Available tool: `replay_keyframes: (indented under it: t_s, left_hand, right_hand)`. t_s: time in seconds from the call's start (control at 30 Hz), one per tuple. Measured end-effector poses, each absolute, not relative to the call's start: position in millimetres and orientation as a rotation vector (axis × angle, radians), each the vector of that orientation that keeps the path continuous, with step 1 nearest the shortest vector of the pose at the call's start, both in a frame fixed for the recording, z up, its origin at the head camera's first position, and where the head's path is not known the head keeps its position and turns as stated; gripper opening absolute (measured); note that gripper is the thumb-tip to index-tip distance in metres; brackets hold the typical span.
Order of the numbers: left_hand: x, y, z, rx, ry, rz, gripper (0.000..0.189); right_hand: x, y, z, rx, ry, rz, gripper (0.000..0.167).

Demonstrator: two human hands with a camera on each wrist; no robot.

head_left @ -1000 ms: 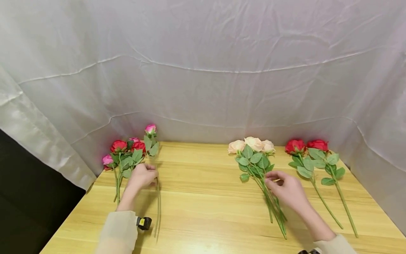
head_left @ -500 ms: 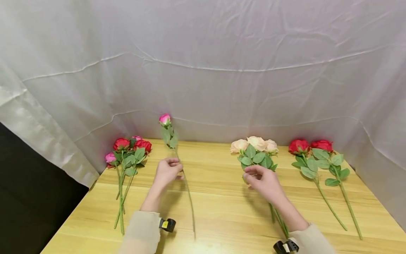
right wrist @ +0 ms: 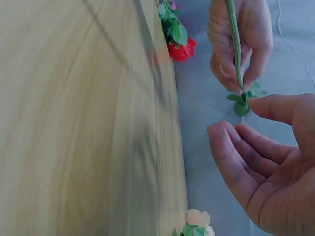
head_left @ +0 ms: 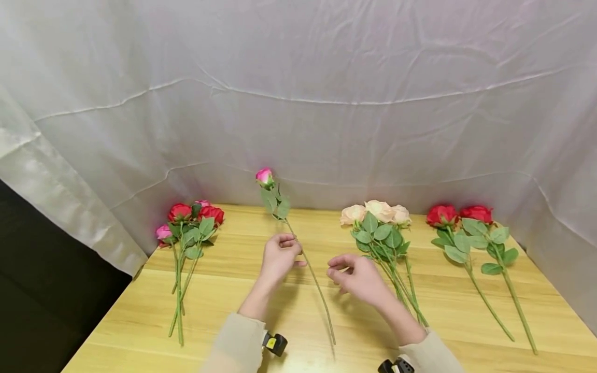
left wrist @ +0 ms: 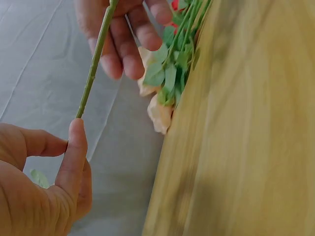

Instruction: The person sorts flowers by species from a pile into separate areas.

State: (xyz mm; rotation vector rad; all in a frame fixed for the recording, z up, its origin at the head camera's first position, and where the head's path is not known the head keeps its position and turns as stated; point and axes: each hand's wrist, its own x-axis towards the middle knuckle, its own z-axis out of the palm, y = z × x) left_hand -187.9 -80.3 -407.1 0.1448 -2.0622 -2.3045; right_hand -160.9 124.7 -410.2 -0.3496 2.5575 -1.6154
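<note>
A single pink rose [head_left: 265, 177] with green leaves is held up over the middle of the table. My left hand [head_left: 281, 259] pinches its stem [left wrist: 93, 69] between thumb and forefinger, below the leaves; the long lower stem slants down to the right. To the right of the stem is my right hand [head_left: 359, 277], its fingers loosely bent and apart, with nothing between them. In the right wrist view a gap shows between its thumb and fingertips. Behind that hand lies a bunch of peach roses [head_left: 380, 211], whose stems its forearm partly covers.
On the left of the wooden table [head_left: 233, 331] lies a bunch of red and pink roses [head_left: 179, 212]. Two red roses [head_left: 475, 213] lie at the right with stems pointing forward. A grey cloth [head_left: 298, 129] hangs behind the table.
My left hand has carried the pink rose from beside the left bunch rightward to the middle. My right hand has moved left, away from the peach roses' stems.
</note>
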Motion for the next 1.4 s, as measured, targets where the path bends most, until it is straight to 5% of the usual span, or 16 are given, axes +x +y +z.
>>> replay_keyframes:
  t_s: [0.97, 1.4]
  left_hand:
    - [-179, -54, -418, 0.025, -2.004, -2.351, 0.035]
    - [-193, -91, -408, -0.129, -2.100, -2.052, 0.034]
  right_hand:
    - [-151, 119, -408, -0.404, 2.572, -1.556, 0.015]
    - [-142, 130, -407, -0.287, 2.523, -1.687, 0.014]
